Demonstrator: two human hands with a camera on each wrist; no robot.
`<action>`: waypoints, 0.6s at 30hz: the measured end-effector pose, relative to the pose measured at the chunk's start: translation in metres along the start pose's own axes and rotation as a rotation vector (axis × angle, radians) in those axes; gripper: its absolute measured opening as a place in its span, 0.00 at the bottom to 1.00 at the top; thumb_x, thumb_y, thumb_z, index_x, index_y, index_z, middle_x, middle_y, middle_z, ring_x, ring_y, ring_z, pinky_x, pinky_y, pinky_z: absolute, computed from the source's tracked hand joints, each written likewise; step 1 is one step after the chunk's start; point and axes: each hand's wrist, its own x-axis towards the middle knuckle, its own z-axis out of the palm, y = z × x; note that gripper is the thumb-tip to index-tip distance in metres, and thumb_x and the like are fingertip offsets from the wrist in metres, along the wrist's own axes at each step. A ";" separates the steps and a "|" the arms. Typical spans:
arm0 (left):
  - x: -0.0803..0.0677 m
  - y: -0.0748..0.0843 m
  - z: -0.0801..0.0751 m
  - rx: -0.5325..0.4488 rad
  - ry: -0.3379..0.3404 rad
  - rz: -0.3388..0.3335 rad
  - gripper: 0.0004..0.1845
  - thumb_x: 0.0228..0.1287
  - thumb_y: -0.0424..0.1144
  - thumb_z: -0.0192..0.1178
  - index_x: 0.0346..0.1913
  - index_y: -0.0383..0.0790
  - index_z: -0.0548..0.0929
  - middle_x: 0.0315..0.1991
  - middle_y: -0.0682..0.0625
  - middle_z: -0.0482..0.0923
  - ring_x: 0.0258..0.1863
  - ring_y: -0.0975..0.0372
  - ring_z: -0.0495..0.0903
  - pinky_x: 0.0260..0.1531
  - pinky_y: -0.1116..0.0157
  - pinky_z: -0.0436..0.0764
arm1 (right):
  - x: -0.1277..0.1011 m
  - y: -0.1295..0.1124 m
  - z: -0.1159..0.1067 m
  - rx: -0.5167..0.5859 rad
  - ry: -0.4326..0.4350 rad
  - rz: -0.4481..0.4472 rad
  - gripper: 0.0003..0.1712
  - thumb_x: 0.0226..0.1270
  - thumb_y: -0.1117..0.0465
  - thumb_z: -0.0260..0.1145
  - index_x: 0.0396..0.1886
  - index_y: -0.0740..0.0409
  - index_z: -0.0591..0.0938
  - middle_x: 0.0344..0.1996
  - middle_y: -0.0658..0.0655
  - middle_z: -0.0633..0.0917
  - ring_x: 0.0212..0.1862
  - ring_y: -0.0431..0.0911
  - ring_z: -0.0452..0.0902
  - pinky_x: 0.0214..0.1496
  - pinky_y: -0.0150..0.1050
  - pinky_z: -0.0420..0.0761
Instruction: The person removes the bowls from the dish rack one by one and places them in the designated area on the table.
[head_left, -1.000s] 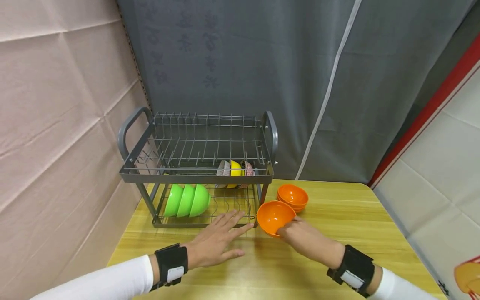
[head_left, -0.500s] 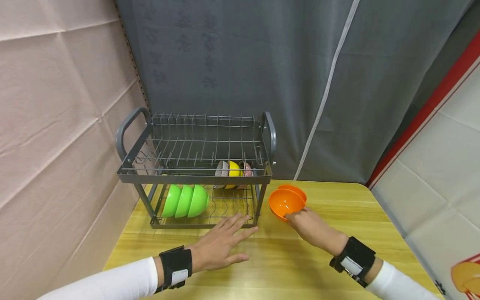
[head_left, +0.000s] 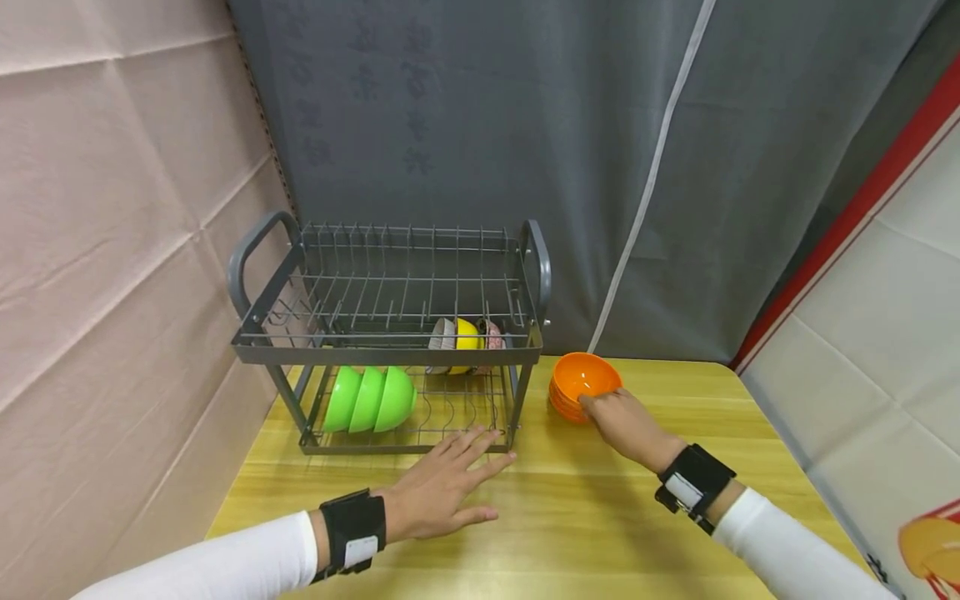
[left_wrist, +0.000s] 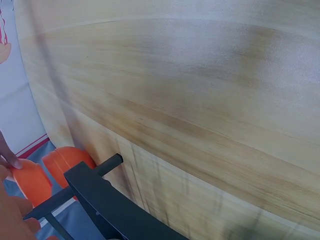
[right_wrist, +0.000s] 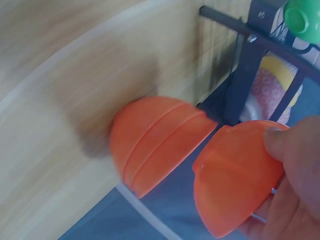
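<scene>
My right hand (head_left: 621, 423) pinches an orange bowl (head_left: 583, 375) by its near rim, thumb on the outside. Just below it stands a stack of orange bowls (head_left: 561, 407) on the table. The right wrist view shows a gap between the held bowl (right_wrist: 232, 175) and the stacked bowls (right_wrist: 155, 142). With fingers spread and straight, my left hand (head_left: 438, 492) hovers palm down by the front right corner of a grey two-tier dish rack (head_left: 386, 357), holding nothing. In the left wrist view, the rack's foot (left_wrist: 112, 162) is close to its fingers.
Several green bowls (head_left: 367, 400) lean on edge on the rack's lower left. Behind its front bar are a yellow bowl (head_left: 467, 337) and patterned cups or bowls (head_left: 491, 337). A grey curtain (head_left: 450, 125) hangs behind the wooden table (head_left: 570, 525).
My right hand has carried the orange bowl from beside the rack's front right corner back and to the right, over the stack. The left hand has shifted slightly right.
</scene>
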 end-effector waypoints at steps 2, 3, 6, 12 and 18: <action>0.000 0.000 -0.001 -0.003 0.000 0.001 0.39 0.73 0.72 0.32 0.82 0.61 0.49 0.83 0.46 0.44 0.82 0.49 0.48 0.77 0.45 0.61 | 0.002 0.005 0.003 -0.001 -0.003 0.003 0.07 0.64 0.67 0.70 0.30 0.56 0.80 0.16 0.47 0.74 0.22 0.41 0.73 0.30 0.43 0.74; 0.001 0.000 -0.001 -0.008 -0.001 0.002 0.39 0.73 0.72 0.32 0.82 0.61 0.50 0.83 0.46 0.44 0.82 0.49 0.49 0.77 0.45 0.61 | 0.004 0.008 0.004 0.002 -0.004 0.001 0.06 0.65 0.67 0.69 0.30 0.57 0.80 0.16 0.47 0.73 0.21 0.41 0.72 0.29 0.42 0.74; 0.001 0.000 -0.001 -0.018 -0.002 0.006 0.39 0.73 0.72 0.32 0.82 0.60 0.51 0.83 0.46 0.44 0.82 0.49 0.50 0.77 0.45 0.61 | 0.008 0.015 0.011 -0.002 -0.008 -0.003 0.06 0.66 0.67 0.68 0.31 0.57 0.80 0.16 0.47 0.73 0.20 0.39 0.69 0.27 0.41 0.74; 0.001 0.000 0.000 -0.007 0.014 0.016 0.39 0.74 0.72 0.30 0.82 0.60 0.51 0.83 0.45 0.45 0.82 0.49 0.51 0.77 0.44 0.62 | 0.013 0.025 0.019 0.013 -0.078 0.037 0.04 0.70 0.66 0.65 0.33 0.57 0.81 0.17 0.48 0.75 0.22 0.40 0.70 0.28 0.43 0.74; 0.000 -0.001 0.000 -0.022 -0.003 0.007 0.39 0.74 0.72 0.31 0.82 0.59 0.52 0.83 0.45 0.46 0.82 0.49 0.50 0.77 0.45 0.61 | 0.018 0.029 0.026 0.070 -0.144 0.048 0.03 0.72 0.65 0.63 0.35 0.58 0.81 0.19 0.49 0.74 0.22 0.40 0.68 0.31 0.43 0.76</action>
